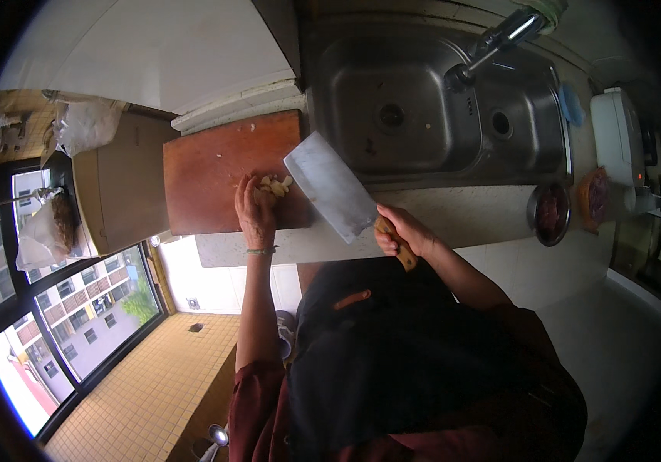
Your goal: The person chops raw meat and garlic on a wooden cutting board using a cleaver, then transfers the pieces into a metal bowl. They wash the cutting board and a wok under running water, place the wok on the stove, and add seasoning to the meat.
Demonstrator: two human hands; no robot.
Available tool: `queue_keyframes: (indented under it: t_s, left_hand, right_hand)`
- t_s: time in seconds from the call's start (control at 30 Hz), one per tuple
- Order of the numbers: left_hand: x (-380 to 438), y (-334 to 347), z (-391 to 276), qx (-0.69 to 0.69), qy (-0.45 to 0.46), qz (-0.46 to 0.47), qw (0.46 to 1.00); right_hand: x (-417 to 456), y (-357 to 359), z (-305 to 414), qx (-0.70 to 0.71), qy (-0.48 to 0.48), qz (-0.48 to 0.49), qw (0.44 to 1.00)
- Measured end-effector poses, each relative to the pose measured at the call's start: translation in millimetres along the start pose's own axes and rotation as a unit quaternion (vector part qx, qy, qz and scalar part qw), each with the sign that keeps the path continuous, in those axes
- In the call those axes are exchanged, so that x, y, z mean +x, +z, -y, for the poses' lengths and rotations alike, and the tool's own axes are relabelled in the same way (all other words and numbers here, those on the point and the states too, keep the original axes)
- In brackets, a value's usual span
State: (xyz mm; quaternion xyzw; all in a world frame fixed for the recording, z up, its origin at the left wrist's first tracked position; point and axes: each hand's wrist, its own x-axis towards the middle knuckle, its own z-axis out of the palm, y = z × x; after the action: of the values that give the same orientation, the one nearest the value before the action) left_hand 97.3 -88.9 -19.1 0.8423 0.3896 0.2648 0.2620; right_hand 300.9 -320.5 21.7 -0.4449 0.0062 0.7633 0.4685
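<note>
My right hand (403,231) grips the wooden handle of a broad cleaver (333,187). The blade slants up and left, its far end over the right edge of a reddish-brown wooden cutting board (209,179). Beside the blade, on the board, lies a small heap of pale pieces (275,186), which look like chopped garlic. My left hand (256,208) rests at the heap's left side with fingers curved down. Its palm and part of the heap are hidden, so I cannot see whether the fingers hold a piece.
Behind the counter edge (452,213) is a steel double-bowl sink (411,150) with a faucet (498,43). A metal bowl of raw meat (550,213) and an orange container of meat (594,199) stand at right, near a white appliance (616,136). A cardboard box (122,173) stands left of the board.
</note>
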Motion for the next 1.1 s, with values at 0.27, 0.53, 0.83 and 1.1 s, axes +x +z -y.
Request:
queue_keyframes:
  t_s: [0.27, 0.53, 0.83, 1.1]
  left_hand:
    - [1, 11, -5, -0.079, 0.009, 0.011, 0.997]
    - [3, -3, 9, -0.122, -0.010, 0.013, 0.992]
    - [14, -28, -45, -0.442, -0.070, 0.046, 0.893]
    - [19, -25, -126, -0.758, -0.173, 0.064, 0.625]
  right_hand:
    - [23, 37, -35, 0.054, 0.011, -0.014, 0.998]
    - [63, 111, -67, 0.103, -0.028, -0.022, 0.994]
    - [37, 102, -89, 0.116, -0.085, 0.059, 0.988]
    - [-58, 54, -111, 0.163, -0.189, 0.128, 0.960]
